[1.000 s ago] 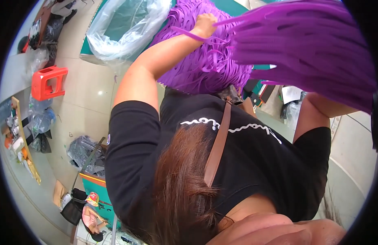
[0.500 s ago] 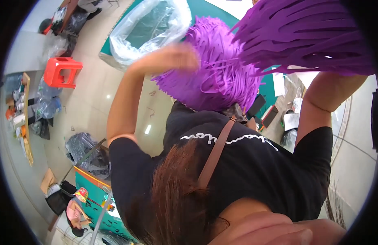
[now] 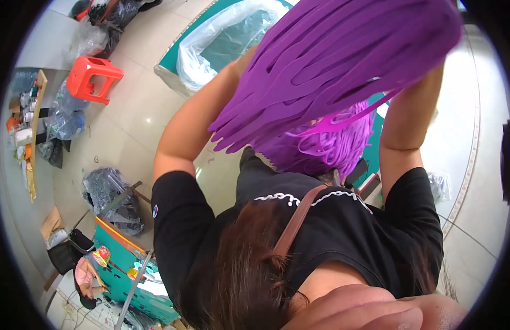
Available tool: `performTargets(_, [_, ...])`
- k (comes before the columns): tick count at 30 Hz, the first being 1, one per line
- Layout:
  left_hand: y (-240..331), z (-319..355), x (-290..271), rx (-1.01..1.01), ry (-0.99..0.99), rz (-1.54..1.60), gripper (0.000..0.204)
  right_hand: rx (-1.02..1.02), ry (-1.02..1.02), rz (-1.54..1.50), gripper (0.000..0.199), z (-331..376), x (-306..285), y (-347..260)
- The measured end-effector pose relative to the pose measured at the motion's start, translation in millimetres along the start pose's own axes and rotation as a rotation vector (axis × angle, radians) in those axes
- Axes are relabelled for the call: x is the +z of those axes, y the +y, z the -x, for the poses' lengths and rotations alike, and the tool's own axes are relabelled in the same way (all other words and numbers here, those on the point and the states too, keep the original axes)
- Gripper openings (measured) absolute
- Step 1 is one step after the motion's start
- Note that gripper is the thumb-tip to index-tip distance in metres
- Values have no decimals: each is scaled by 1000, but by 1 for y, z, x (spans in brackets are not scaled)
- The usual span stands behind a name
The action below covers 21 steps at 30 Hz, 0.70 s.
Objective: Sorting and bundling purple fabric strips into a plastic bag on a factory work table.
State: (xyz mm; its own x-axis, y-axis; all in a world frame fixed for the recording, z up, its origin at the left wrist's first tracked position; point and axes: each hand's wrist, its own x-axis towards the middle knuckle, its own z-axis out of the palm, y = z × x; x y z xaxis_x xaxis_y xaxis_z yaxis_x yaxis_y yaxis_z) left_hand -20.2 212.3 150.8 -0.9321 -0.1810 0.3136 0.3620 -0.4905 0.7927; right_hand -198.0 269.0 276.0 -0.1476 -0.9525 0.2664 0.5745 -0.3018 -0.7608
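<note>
A thick bundle of flat purple strips (image 3: 343, 71), foam-like and cut with long slits, hangs raised in front of me, its loose ends fanning toward the lower left. My right forearm (image 3: 412, 107) rises to its right end; the bundle hides that hand, which holds it up. From the left, my left forearm (image 3: 197, 113) reaches behind the strips. Its hand and fingers are hidden, so I cannot tell whether they grip anything. Beneath the raised bundle, a larger heap of lighter purple strips (image 3: 326, 146) lies over the edge of the green table (image 3: 372, 144).
An open clear plastic bag (image 3: 197, 41) lines a container at the far left of the table. A red stool (image 3: 95, 78) stands on the tiled floor. Dark plastic bags (image 3: 114, 201) lie at left, near a green-topped table (image 3: 114, 256) where another person (image 3: 88, 275) sits.
The raised bundle has swung left and closer to me, now covering part of the heap. My left hand, blurred over the heap before, has gone behind the bundle. The view has shifted slightly.
</note>
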Motion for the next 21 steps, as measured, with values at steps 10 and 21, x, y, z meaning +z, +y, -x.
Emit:
performTargets(10, [-12, 52, 13, -71, 203, 136, 74, 88, -5, -731, 25, -93, -85, 95])
performTargets(21, [-10, 89, -98, -111, 437, 339, 68, 151, 84, -857, 28, -120, -121, 131])
